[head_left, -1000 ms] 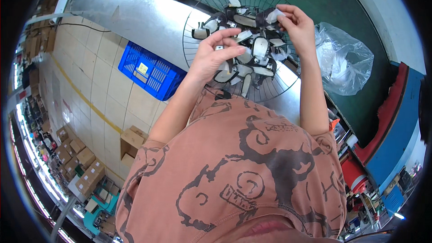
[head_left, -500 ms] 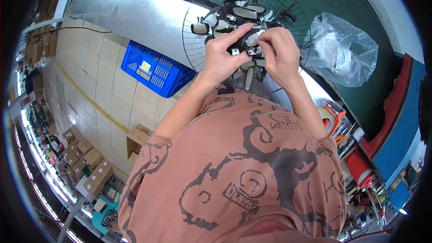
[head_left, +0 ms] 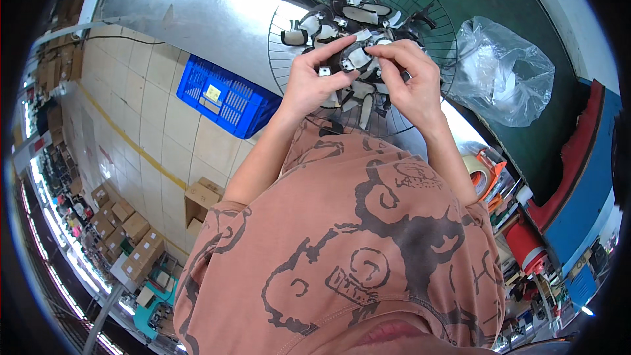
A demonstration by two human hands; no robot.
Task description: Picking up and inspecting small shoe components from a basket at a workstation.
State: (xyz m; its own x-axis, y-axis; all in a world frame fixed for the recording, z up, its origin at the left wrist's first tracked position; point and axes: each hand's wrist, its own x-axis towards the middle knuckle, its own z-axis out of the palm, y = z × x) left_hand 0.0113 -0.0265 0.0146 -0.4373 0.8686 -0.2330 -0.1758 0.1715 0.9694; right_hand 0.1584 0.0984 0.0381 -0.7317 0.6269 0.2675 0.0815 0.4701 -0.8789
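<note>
In front of me is a round black wire basket [head_left: 270,47] heaped with black pieces bearing pale oval pads and small white tabs [head_left: 360,14]. Over this heap, my left hand [head_left: 309,85] holds one black piece with a white patch [head_left: 356,60] between thumb and forefinger. My right hand [head_left: 415,82] is closed in a pinch at the far right edge of that same piece. Whether its fingertips grip the white layer or the black body is too small to tell. The left palm hides part of the heap.
The basket rests on a shiny metal bench [head_left: 197,16]. To its right lies a clear plastic bag [head_left: 503,72] with white scraps inside. A blue plastic crate [head_left: 227,100] is at the left, below the bench edge. Tape rolls [head_left: 478,174] sit near my right elbow.
Both hands have shifted slightly, the left one a little leftward. The held piece has turned, so its white patch now faces up more fully. The right fingers are still pinched at its edge.
</note>
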